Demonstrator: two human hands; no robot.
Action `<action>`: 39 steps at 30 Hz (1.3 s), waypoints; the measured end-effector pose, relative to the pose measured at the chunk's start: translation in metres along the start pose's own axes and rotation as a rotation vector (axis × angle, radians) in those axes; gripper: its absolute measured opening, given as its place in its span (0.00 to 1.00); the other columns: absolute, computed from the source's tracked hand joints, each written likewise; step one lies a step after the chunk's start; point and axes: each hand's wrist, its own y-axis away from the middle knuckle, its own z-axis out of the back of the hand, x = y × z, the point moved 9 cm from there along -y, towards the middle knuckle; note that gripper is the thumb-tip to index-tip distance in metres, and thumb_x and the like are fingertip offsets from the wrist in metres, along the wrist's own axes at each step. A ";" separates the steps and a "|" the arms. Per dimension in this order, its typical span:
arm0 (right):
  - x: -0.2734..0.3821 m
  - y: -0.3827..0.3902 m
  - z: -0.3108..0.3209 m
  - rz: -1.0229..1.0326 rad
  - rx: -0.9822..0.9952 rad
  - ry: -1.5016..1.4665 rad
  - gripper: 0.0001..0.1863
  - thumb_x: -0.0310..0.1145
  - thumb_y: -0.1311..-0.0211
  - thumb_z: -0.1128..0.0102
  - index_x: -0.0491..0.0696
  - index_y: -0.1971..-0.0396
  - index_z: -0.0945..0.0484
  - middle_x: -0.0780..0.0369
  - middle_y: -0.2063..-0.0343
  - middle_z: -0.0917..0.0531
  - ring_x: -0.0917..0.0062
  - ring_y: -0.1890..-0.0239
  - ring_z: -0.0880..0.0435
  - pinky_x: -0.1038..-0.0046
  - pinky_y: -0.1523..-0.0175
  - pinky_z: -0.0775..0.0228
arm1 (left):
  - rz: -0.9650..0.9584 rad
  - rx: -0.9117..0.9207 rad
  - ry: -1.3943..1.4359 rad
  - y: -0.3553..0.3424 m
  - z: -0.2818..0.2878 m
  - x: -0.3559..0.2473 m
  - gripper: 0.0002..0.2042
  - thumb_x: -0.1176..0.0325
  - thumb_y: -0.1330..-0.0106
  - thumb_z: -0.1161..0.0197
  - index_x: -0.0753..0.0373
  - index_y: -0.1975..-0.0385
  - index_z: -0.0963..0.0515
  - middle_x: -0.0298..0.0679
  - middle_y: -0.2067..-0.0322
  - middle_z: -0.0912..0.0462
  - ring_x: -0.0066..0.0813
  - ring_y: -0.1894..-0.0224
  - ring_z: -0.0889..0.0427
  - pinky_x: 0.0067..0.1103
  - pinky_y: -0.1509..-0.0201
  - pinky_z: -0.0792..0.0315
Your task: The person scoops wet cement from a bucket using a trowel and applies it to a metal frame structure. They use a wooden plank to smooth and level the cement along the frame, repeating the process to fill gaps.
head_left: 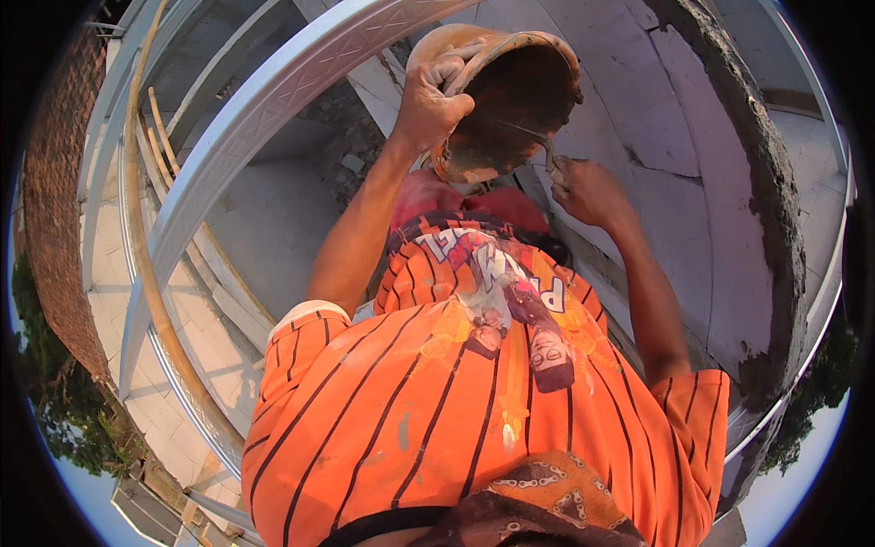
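Note:
A worn orange-yellow bucket (558, 56) is tipped so that its mouth faces me, and its inside is dark and caked with mortar. My left hand (436, 105) is closed over the left side of its rim. Lower on the right, my right hand (583, 190) is wrapped round the handle of what looks like a trowel (548, 146). The trowel's bent metal shank reaches into the bucket's mouth, where its dirty blade is hard to tell from the mortar.
Light-grey block wall (674, 118) rises on the right, its edge coated in rough grey mortar (775, 182). Metal truss bars (246, 109) curve across the left, beside a bamboo pole (137, 210). Rubble (351, 146) lies below, and a brick-red roof (55, 219) shows at far left.

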 end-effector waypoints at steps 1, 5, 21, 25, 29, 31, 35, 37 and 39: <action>0.000 0.002 0.009 0.013 -0.043 -0.035 0.12 0.36 0.42 0.47 0.42 0.66 0.28 0.51 0.74 0.22 0.56 0.72 0.22 0.59 0.63 0.30 | -0.084 -0.010 -0.004 0.002 -0.003 -0.005 0.12 0.78 0.58 0.46 0.62 0.89 0.44 0.27 0.87 0.46 0.14 0.82 0.46 0.21 0.80 0.52; -0.035 0.006 0.008 -0.147 -0.045 -0.201 0.15 0.41 0.39 0.52 0.42 0.67 0.28 0.52 0.79 0.24 0.57 0.75 0.24 0.60 0.66 0.30 | -0.096 0.024 -0.057 0.007 -0.011 -0.013 0.13 0.80 0.58 0.47 0.62 0.88 0.46 0.27 0.87 0.47 0.15 0.82 0.48 0.21 0.80 0.52; -0.031 -0.007 0.037 -0.317 -0.246 -0.017 0.17 0.38 0.45 0.42 0.41 0.60 0.23 0.46 0.69 0.18 0.57 0.64 0.16 0.60 0.62 0.25 | -0.203 0.214 0.064 -0.013 -0.063 -0.029 0.08 0.83 0.61 0.46 0.65 0.89 0.39 0.50 0.55 0.20 0.37 0.38 0.31 0.23 0.45 0.37; -0.043 -0.023 -0.033 -0.155 -0.005 -0.349 0.17 0.40 0.41 0.47 0.41 0.62 0.24 0.51 0.74 0.19 0.58 0.71 0.17 0.61 0.68 0.26 | -0.251 0.428 0.014 -0.009 -0.098 -0.047 0.08 0.80 0.64 0.44 0.64 0.89 0.38 0.55 0.50 0.23 0.41 0.35 0.35 0.32 0.29 0.56; -0.003 0.003 -0.039 -0.088 0.176 -1.004 0.17 0.41 0.38 0.51 0.42 0.61 0.25 0.61 0.80 0.24 0.76 0.82 0.25 0.72 0.77 0.30 | -0.123 0.412 0.209 -0.013 -0.092 -0.054 0.08 0.79 0.64 0.43 0.63 0.88 0.37 0.54 0.47 0.25 0.36 0.36 0.36 0.26 0.33 0.52; 0.017 0.000 -0.042 -0.067 0.171 -1.248 0.15 0.40 0.36 0.52 0.42 0.63 0.25 0.65 0.81 0.28 0.82 0.84 0.29 0.76 0.79 0.34 | -0.082 0.250 0.348 -0.020 -0.081 -0.053 0.11 0.80 0.62 0.43 0.62 0.88 0.41 0.45 0.60 0.22 0.29 0.45 0.28 0.22 0.43 0.42; 0.032 0.009 -0.037 -0.076 0.227 -1.509 0.14 0.41 0.33 0.54 0.46 0.64 0.25 0.68 0.83 0.29 0.84 0.84 0.30 0.79 0.80 0.35 | -0.003 0.071 0.406 -0.017 -0.057 -0.024 0.12 0.82 0.61 0.43 0.60 0.88 0.41 0.36 0.70 0.21 0.19 0.66 0.27 0.15 0.64 0.36; 0.028 0.017 -0.039 -0.079 0.275 -1.614 0.15 0.42 0.32 0.55 0.46 0.63 0.25 0.68 0.83 0.29 0.85 0.83 0.30 0.80 0.80 0.36 | 0.034 0.008 0.449 -0.010 -0.046 0.013 0.11 0.83 0.60 0.44 0.61 0.87 0.38 0.34 0.72 0.22 0.16 0.74 0.29 0.13 0.71 0.36; 0.023 0.030 -0.034 -0.116 0.322 -1.647 0.16 0.44 0.31 0.55 0.46 0.63 0.25 0.69 0.82 0.30 0.85 0.83 0.30 0.80 0.80 0.36 | 0.113 -0.102 0.522 -0.003 -0.038 0.027 0.07 0.85 0.59 0.46 0.63 0.84 0.32 0.32 0.74 0.23 0.15 0.77 0.31 0.13 0.72 0.35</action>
